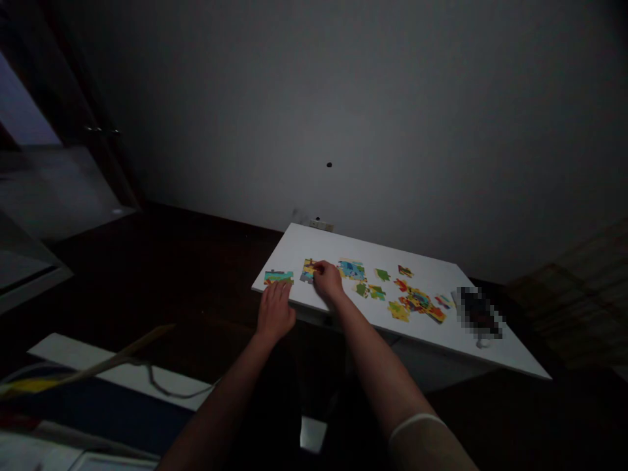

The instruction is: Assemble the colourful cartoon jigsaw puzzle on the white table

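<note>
My left hand point(277, 306) lies with its fingers stretched out over the lower edge of a green and blue joined puzzle section point(279, 276), at the left end of the white table. Just right of it, my right hand point(328, 277) has its fingers pinched at the edge of a yellow and grey puzzle piece point(308, 270); its fingertips partly hide that piece. Close behind the right hand is a blue joined puzzle section point(352, 269). Green puzzle pieces point(377, 292) lie further right, near a yellow piece point(398, 311).
A heap of red and orange puzzle pieces point(422, 303) covers part of the white table point(333, 241) to the right. Beyond it is a pixelated dark object point(479, 314), with a small white item point(483, 342) by the front edge. A wall point(392, 131) stands behind.
</note>
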The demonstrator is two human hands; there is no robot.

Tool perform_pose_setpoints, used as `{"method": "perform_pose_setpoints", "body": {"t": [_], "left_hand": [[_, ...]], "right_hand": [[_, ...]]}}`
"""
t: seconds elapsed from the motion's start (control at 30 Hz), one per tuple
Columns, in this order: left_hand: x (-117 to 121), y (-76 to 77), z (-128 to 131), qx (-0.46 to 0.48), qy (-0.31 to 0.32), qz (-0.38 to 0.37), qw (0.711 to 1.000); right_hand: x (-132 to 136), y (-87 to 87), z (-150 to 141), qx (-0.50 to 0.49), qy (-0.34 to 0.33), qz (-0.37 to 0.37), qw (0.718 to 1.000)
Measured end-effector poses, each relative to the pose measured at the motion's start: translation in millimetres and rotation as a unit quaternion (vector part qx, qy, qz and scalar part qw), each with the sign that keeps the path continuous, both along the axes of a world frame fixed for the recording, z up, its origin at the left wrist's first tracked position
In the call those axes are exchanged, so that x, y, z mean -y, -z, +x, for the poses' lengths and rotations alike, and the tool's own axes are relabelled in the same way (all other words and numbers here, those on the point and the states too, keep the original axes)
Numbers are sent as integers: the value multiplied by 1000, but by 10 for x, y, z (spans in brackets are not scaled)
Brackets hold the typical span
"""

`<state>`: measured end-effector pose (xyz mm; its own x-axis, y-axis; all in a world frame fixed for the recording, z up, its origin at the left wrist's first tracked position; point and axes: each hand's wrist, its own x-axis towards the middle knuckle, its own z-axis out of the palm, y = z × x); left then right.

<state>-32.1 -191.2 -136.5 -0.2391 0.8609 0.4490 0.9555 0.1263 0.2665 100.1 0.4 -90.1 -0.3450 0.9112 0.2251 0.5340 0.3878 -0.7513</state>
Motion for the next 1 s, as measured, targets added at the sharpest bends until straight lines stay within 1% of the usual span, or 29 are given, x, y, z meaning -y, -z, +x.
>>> {"method": "perform_pose_setpoints", "body": {"t": [0.13, 0.2, 0.27, 0.37, 0.47, 0.57, 0.67, 0.73, 1.0], "left_hand": [[-99, -94, 161, -17, 60, -32, 998], [-207, -144, 270, -18, 81, -52, 995], [-347, -193, 345, -12, 87, -59, 994], [-571, -260, 360, -2, 83, -62, 995], [-748, -297, 301, 6, 67, -81, 994], [-833, -294, 259, 14, 52, -104, 993], [-849, -278, 252, 14, 50, -105, 993], [-849, -273, 250, 6, 50, -103, 993], [-846, -287, 232, -17, 47, -88, 995]], "right_hand": [[29, 16, -74, 51, -5, 45, 998], [38, 34, -31, 68, -7, 78, 995], [51, 69, 92, 73, 3, 108, 991], [73, 143, 446, 79, 22, 142, 986], [84, 198, 929, 104, 22, 165, 980], [82, 211, 1366, 133, 1, 180, 975], [82, 212, 1610, 143, -34, 187, 971], [81, 215, 1657, 145, -44, 184, 971], [71, 198, 1636, 144, -40, 168, 974]]}}
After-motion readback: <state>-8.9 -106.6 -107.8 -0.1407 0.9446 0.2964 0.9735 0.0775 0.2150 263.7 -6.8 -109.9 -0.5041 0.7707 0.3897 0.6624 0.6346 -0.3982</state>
